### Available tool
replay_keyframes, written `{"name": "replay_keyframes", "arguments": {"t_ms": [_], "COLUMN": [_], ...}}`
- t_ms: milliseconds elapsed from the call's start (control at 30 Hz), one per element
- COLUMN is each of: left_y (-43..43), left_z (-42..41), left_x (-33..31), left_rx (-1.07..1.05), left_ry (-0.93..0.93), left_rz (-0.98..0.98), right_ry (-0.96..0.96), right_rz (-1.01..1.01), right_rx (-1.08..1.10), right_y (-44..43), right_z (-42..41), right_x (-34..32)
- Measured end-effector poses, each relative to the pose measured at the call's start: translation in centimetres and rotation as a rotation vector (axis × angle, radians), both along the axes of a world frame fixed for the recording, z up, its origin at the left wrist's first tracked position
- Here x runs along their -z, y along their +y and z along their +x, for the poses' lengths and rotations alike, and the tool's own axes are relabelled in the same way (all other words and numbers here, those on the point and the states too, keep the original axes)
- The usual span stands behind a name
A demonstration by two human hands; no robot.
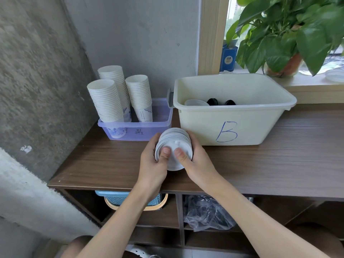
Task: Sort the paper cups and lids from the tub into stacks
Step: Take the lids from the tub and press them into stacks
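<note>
Snugly, left hand [152, 165], right hand [199, 165], cupping lids [175, 143]

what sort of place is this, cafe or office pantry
Likely a drinks or pantry corner; cafe or office, I can't tell. Clues: stacked paper cups in a purple bin, a tub marked B holding lids, a wooden counter with cubbies.

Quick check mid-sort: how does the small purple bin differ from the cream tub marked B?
The translucent purple plastic bin is smaller and shallower than the opaque cream plastic tub. The bin holds three stacks of white paper cups; the tub holds a few loose white and black lids. Only the tub bears a blue B. Both are rectangular and sit on the brown wooden counter.
</note>
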State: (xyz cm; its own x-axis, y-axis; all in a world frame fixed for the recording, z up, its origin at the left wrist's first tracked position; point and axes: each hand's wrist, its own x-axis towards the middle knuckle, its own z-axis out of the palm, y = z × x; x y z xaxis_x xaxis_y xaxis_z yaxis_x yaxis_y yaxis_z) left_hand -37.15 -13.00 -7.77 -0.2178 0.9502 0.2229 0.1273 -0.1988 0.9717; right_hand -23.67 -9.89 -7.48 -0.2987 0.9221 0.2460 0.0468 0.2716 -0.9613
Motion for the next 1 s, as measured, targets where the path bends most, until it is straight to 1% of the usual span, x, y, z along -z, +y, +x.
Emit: {"name": "replay_keyframes", "arguments": {"t_ms": [100,233,433,500,567,667,767,867,933,1000], "left_y": [0.1,0.4,0.8,0.8,0.8,0.5,0.4,0.8,0.9,0.7], "left_z": [0.2,0.9,1.6,1.7,1.4,0.1,-1.2,-1.6,-1.2,-0.5], "left_x": [0.3,0.5,1.1,0.9,0.7,-0.1,-1.3,-1.8,-1.4,-0.8], "left_rx": [0.013,0.046,-0.02,-0.017,0.02,0.164,0.275,0.246,0.189,0.111], "left_ry": [-0.065,-0.042,-0.068,-0.048,-0.012,0.035,0.011,0.112,0.08,-0.006], "left_rz": [-0.033,-0.008,0.005,-0.003,-0.028,-0.061,-0.079,-0.05,-0.034,-0.021], "right_ry": [0.026,0.051,0.076,0.09,0.101,0.1,0.068,0.089,0.108,0.104], "right_rz": [-0.001,0.009,0.065,0.07,0.059,0.028,0.012,0.002,-0.009,-0.019], "right_rx": [-0.002,0.063,0.151,0.171,0.168,0.127,0.077,0.041,0.019,-0.003], "right_y": [0.2,0.5,0.3,0.3,0.3,0.4,0.4,0.3,0.2,0.1], "right_z": [0.0,0.3,0.0,0.0,0.2,0.5,0.5,0.5,0.4,0.3], "right_x": [0.5,1.1,1.2,1.1,1.0,0.9,0.7,0.6,0.4,0.3]}}
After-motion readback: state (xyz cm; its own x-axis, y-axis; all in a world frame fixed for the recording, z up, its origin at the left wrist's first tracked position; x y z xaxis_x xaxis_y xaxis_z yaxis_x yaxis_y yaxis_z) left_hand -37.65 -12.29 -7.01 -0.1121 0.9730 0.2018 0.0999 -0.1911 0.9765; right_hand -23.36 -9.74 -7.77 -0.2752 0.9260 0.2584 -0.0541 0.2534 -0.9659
